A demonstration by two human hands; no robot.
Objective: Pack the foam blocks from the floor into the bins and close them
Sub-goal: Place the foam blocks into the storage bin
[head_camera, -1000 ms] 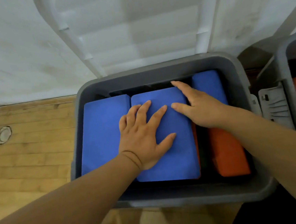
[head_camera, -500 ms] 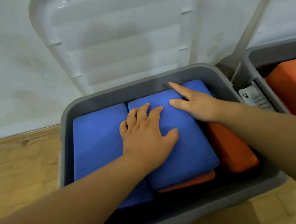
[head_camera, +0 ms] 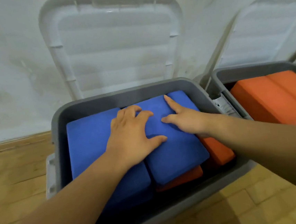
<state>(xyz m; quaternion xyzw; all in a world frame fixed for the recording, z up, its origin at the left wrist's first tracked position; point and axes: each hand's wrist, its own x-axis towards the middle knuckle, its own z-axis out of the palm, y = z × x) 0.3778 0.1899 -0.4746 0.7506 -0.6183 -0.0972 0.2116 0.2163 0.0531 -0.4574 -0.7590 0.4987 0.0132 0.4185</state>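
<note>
Press middle block [head_camera: 176,152] down with left hand [head_camera: 131,138] and right hand [head_camera: 186,120], both flat, gripping nothing; seat below bin [head_camera: 59,138] rim before lowering lid [head_camera: 115,42].

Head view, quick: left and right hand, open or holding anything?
Left hand: open, palm pressing down on the blue rectangular foam blocks in the grey plastic bin.
Right hand: open, straight fingers pressing the middle blue block.

We are looking at a white wall [head_camera: 12,61], faintly stained with grey smudges, meeting a light wooden plank floor [head_camera: 14,179] along a wooden skirting board [head_camera: 11,144]; soft, even light is falling.
</note>
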